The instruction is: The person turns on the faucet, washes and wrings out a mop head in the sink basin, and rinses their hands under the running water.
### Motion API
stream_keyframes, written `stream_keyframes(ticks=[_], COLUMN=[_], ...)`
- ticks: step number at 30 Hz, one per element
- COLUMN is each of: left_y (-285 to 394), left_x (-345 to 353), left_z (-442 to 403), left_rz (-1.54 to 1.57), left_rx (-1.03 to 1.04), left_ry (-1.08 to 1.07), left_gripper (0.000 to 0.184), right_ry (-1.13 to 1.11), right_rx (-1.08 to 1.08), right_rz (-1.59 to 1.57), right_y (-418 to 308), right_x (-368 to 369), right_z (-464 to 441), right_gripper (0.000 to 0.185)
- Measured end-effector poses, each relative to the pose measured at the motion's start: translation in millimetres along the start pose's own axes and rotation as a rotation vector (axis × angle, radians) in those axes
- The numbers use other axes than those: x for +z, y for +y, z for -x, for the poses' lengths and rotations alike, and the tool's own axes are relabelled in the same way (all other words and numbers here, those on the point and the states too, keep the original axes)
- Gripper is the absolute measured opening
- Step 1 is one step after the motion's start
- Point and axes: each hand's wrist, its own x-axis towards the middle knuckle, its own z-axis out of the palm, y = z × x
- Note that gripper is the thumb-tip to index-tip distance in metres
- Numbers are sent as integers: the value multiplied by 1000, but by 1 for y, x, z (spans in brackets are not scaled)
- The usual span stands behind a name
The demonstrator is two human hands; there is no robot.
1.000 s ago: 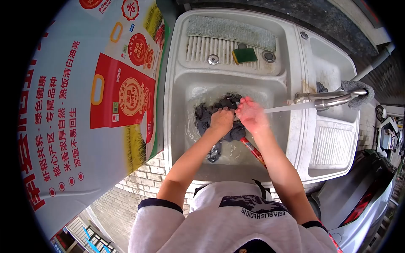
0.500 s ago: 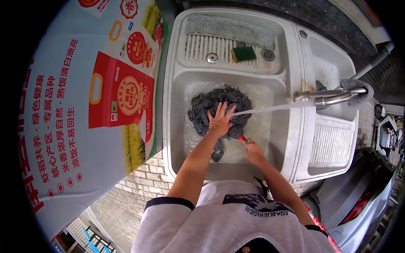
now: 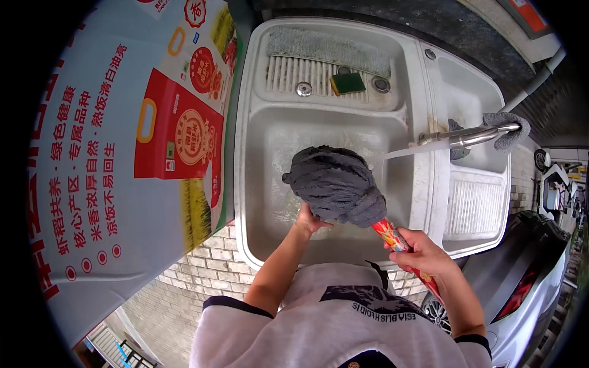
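A wet mop with a dark grey cloth head [image 3: 334, 184] is lifted above the basin of the white sink [image 3: 254, 184]. Its red patterned handle [image 3: 392, 237] slants down to the right, past my forearm. My right hand [image 3: 423, 253] is closed around that handle a little below the head. At the near left edge of the mop head, my left hand [image 3: 311, 219] cups the cloth from underneath; part of its fingers is hidden behind it.
Water streams from the metal faucet [image 3: 472, 136] into the basin. A green and yellow sponge [image 3: 348, 83] lies on the ribbed ledge. On the right is a second basin with a washboard [image 3: 472, 208]. A printed banner [image 3: 116, 153] stands left; a car [image 3: 521, 276] is at right.
The mop head has come up out of the basin water. My right hand has moved right and nearer with the handle. My left hand went from on top of the cloth to its underside.
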Motion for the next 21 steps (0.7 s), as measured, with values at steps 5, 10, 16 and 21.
stream_keyframes(ticks=[5, 10, 16, 21], left_y=[39, 80, 114, 134], left_x=[80, 142, 133, 122], left_z=[0, 52, 8, 12], left_rz=[21, -217, -28, -222], left_rx=[270, 430, 147, 470], left_ry=[-663, -652, -190, 207], left_gripper=[59, 50, 51, 51], right_ry=[17, 297, 495, 422], right_rx=[-79, -217, -7, 173], right_rz=[-236, -97, 155, 288], right_y=[12, 47, 87, 105], right_x=[-1, -24, -54, -71], right_z=[27, 2, -73, -118], right_gripper=[21, 19, 28, 29])
